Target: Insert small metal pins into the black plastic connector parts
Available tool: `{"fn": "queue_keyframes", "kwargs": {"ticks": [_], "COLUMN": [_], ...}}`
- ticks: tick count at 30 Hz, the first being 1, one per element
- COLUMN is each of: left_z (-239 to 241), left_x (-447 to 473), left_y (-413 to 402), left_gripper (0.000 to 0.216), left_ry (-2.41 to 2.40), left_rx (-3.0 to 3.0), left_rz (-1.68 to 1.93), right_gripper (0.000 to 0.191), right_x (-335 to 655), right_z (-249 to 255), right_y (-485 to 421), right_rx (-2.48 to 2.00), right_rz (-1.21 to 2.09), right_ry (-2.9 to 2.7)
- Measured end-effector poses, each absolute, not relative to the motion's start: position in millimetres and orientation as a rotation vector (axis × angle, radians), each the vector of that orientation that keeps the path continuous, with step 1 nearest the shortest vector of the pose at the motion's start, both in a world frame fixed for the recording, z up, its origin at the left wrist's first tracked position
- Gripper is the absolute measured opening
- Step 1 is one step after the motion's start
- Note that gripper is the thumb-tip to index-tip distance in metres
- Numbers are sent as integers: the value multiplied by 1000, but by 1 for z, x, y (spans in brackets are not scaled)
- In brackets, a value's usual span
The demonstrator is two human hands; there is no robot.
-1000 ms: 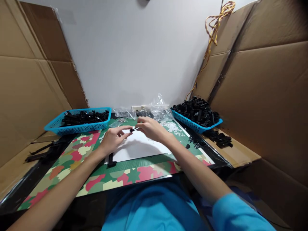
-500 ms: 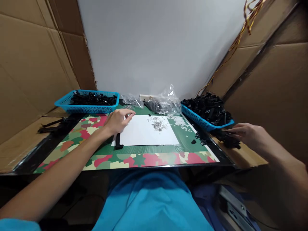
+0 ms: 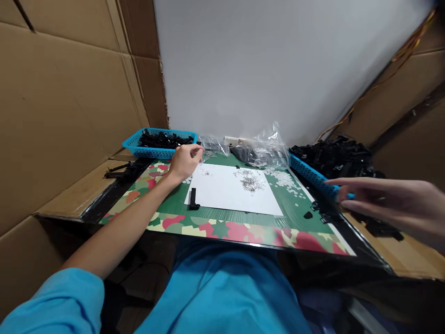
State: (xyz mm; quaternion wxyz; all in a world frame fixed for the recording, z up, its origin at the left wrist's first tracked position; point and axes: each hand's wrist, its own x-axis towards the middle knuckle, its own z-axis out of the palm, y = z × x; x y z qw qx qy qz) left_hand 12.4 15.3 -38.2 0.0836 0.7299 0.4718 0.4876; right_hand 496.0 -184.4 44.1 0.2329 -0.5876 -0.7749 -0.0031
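My left hand (image 3: 186,162) is raised over the far left edge of a white sheet of paper (image 3: 222,195), thumb and fingers pinched together. A thin dark bit shows at the fingertips, too small to name. On the sheet below stands an L-shaped black plastic part (image 3: 193,199). Small shiny metal bits (image 3: 252,181) lie heaped on the paper's right half. My right hand (image 3: 392,199), slightly blurred, is in front of the right blue basket (image 3: 309,170). Its thumb and forefinger are apart, the basket's blue side showing in the gap. Black parts (image 3: 378,227) lie beneath this hand.
Another blue basket (image 3: 153,152) of black parts stands at the back left. Clear plastic bags (image 3: 267,148) lie along the white wall. White round pieces (image 3: 285,181) are scattered right of the paper. Black parts (image 3: 121,170) rest on the cardboard at left. Cardboard walls stand on both sides.
The view has turned, shifting the table rightward in the picture. My right hand has come away from the loose black parts towards the basket's near side. My left hand's fingertips have closed together.
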Motion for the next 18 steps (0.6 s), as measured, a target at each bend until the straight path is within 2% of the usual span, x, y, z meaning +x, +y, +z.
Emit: {"fn": "queue_keyframes", "kwargs": {"ticks": [2, 5, 10, 14, 18], "left_z": [-40, -43, -48, -51, -48], "left_x": [14, 13, 5, -2, -2], "left_y": [12, 7, 10, 16, 15], "left_gripper": [30, 30, 32, 30, 30], "left_ry": [1454, 1469, 1499, 1595, 1592], "left_rx": [2221, 2274, 2341, 2344, 2339], "left_rz": [1414, 1343, 1279, 1241, 1263], "right_gripper": [59, 33, 46, 31, 22], "right_x": [430, 329, 216, 190, 207], "right_z": [55, 48, -4, -32, -33], "right_y": [-166, -130, -66, -36, -32], "right_rx": [-1467, -1128, -574, -429, -545], "right_rz": [298, 397, 489, 631, 744], "right_ry": [-2298, -2487, -2753, -2743, -2648]}}
